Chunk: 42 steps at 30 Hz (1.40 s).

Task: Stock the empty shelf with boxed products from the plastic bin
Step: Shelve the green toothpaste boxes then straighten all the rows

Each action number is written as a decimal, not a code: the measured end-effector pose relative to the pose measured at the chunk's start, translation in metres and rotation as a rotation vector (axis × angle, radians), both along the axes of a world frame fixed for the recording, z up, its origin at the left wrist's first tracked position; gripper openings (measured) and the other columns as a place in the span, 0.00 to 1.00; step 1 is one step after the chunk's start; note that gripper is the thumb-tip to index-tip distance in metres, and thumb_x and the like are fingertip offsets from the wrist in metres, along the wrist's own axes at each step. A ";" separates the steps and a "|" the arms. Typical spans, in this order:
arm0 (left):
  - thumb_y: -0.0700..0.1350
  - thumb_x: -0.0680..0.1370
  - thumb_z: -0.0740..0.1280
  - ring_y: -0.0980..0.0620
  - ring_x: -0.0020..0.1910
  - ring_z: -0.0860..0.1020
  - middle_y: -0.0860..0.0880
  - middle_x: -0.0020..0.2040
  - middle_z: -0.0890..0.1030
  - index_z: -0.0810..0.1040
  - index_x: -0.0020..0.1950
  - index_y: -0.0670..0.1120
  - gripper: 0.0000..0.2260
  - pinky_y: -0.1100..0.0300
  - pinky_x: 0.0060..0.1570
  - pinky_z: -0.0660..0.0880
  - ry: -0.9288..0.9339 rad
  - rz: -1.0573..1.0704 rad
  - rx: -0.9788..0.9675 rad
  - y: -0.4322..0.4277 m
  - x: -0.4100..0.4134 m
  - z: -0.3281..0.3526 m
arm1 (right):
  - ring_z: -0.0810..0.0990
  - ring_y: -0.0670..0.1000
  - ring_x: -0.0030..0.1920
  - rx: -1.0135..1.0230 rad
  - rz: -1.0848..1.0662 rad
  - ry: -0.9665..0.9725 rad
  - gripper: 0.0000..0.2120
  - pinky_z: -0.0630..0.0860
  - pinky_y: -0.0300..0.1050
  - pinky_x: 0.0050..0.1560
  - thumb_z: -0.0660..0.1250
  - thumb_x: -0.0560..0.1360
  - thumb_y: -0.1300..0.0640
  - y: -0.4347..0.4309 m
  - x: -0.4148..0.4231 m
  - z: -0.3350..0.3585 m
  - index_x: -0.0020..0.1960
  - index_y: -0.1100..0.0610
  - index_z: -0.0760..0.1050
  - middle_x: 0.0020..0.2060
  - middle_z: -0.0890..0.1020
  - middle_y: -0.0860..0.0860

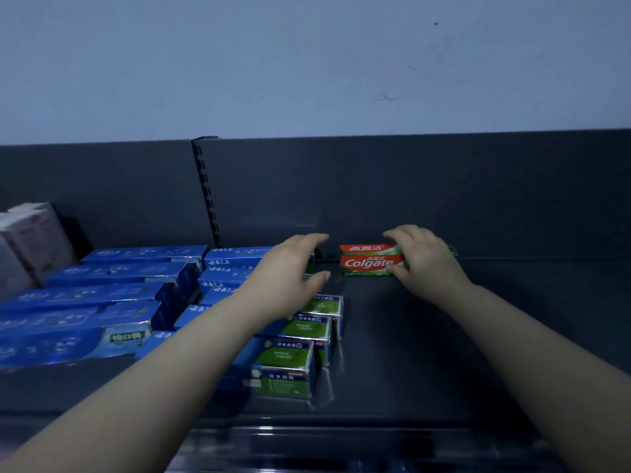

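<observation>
A red and green Colgate toothpaste box (pixel 368 261) lies at the back of the dark shelf (pixel 426 353), against the rear panel. My right hand (pixel 423 257) grips its right part, fingers over the top and thumb at the front. It seems to be two boxes stacked. My left hand (pixel 290 271) hovers just left of it with fingers extended and a gap between thumb and fingers, holding nothing. It is above the back of a row of blue and green boxes (pixel 286 367). The plastic bin is not in view.
Blue toothpaste boxes (pixel 112 295) lie in rows over the left half of the shelf. White packs (pixel 30 244) stand at the far left. A slotted upright (pixel 206 192) divides the rear panel. The shelf's front lip (pixel 341 435) runs below my arms.
</observation>
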<state>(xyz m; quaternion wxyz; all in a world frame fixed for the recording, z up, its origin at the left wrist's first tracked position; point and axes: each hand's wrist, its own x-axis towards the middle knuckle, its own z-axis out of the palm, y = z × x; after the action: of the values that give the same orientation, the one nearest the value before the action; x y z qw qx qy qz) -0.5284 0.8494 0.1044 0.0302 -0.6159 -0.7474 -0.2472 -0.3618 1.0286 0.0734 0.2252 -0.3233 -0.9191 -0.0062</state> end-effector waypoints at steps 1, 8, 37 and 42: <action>0.50 0.78 0.65 0.49 0.69 0.67 0.49 0.72 0.67 0.60 0.75 0.50 0.27 0.60 0.66 0.63 0.030 -0.020 -0.017 0.003 0.000 0.001 | 0.65 0.53 0.69 0.006 -0.011 0.015 0.29 0.59 0.48 0.69 0.68 0.74 0.51 -0.012 0.003 0.003 0.72 0.52 0.63 0.69 0.68 0.51; 0.54 0.77 0.63 0.48 0.75 0.58 0.48 0.76 0.61 0.53 0.77 0.52 0.32 0.46 0.72 0.53 0.250 -0.175 -0.022 0.011 0.037 0.007 | 0.56 0.53 0.75 -0.023 -0.217 0.025 0.35 0.51 0.50 0.74 0.66 0.75 0.46 -0.110 0.044 0.013 0.76 0.52 0.54 0.75 0.60 0.51; 0.49 0.74 0.68 0.43 0.63 0.70 0.45 0.64 0.72 0.63 0.74 0.46 0.30 0.49 0.65 0.64 -0.043 -1.801 -0.086 -0.398 0.279 -0.159 | 0.70 0.59 0.67 -0.023 -1.894 0.334 0.32 0.66 0.55 0.68 0.65 0.70 0.50 -0.762 0.148 -0.133 0.72 0.57 0.65 0.66 0.73 0.56; 0.58 0.69 0.56 0.41 0.61 0.72 0.44 0.62 0.74 0.65 0.72 0.45 0.34 0.48 0.63 0.66 -0.017 -2.041 -0.146 -0.522 0.302 -0.177 | 0.69 0.61 0.68 -0.031 -2.182 0.351 0.33 0.65 0.55 0.69 0.65 0.69 0.49 -0.896 0.133 -0.139 0.73 0.55 0.64 0.67 0.73 0.57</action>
<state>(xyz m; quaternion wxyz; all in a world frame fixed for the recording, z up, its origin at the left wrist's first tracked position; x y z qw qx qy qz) -0.2261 0.3274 -0.0725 -0.2375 -0.9573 0.1199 -0.1133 -0.2286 0.1329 -0.0656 0.2221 -0.9596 -0.0953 -0.1442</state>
